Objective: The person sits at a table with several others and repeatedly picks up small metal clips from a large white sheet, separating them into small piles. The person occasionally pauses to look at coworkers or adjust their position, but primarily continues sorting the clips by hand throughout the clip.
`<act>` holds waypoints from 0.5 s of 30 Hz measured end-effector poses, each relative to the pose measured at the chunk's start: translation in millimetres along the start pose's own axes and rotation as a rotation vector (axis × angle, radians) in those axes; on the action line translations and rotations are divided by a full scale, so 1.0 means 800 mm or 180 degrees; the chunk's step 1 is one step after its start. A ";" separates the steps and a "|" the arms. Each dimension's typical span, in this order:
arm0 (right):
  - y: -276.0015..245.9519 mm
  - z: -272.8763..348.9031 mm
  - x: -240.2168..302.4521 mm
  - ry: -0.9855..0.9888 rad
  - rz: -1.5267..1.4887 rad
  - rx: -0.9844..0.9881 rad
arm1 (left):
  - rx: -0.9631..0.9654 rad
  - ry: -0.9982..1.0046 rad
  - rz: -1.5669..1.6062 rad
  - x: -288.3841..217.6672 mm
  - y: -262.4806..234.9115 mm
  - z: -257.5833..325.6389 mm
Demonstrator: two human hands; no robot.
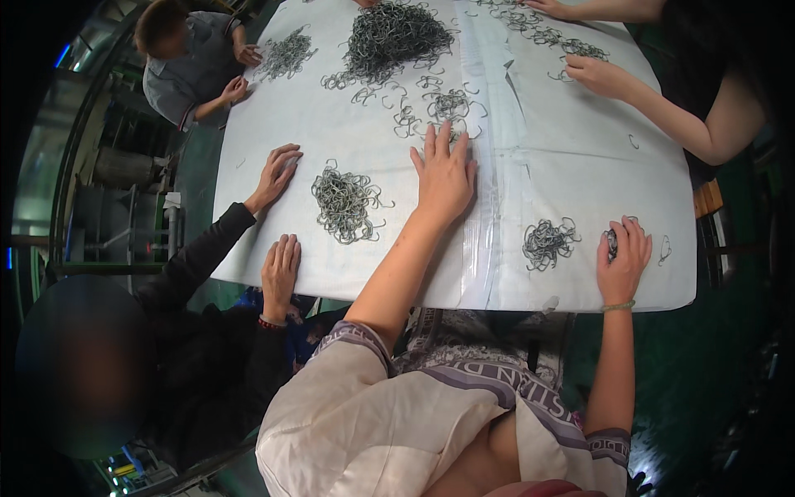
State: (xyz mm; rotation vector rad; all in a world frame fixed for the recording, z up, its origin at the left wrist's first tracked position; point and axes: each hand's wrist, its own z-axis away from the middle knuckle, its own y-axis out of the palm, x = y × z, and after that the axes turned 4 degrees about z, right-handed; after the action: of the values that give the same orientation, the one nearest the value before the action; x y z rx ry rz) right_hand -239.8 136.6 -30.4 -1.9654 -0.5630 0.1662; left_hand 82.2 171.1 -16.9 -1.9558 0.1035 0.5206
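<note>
My left hand [445, 176] reaches across the white table with its fingers spread. Its fingertips rest at the edge of a loose cluster of bent wire hooks [451, 103], grey and curved. Near the front right edge, my right hand [627, 253] lies palm down with its fingers curled over a few wire hooks [611, 242], partly hidden beneath it. Between my hands is a small pile of wire hooks [547, 244]. A single wire hook [664, 249] lies just right of my right hand.
A large heap of hooks [393, 37] lies at the far middle. Another pile [344, 203] sits left of my left arm, near a co-worker's hands [281, 269]. More co-workers handle hooks at the far left [286, 56] and far right [584, 47]. Clear tape [479, 248] runs down the table cover.
</note>
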 end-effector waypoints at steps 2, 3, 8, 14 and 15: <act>0.001 -0.001 -0.001 0.0014 0.0001 0.0026 | 0.0140 0.0021 -0.0028 0.002 0.003 -0.008; 0.001 -0.001 -0.001 0.0017 0.0001 0.0038 | 0.0245 0.0039 -0.0012 0.003 0.007 -0.010; 0.001 0.000 0.000 0.0008 -0.0009 0.0015 | 0.0329 -0.0148 0.0598 0.002 -0.022 -0.008; 0.001 0.001 -0.001 0.0010 0.0024 0.0017 | -0.0380 -0.0464 0.0286 0.056 -0.019 0.009; 0.000 0.001 0.001 0.0004 0.0029 0.0017 | -0.0304 -0.0462 0.0213 0.055 -0.023 0.011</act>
State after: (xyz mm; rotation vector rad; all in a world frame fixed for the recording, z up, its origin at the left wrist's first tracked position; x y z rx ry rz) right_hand -239.6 137.4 -31.0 -1.9630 -0.5525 0.1720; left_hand 124.9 193.9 -21.9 -2.0058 0.0529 0.7212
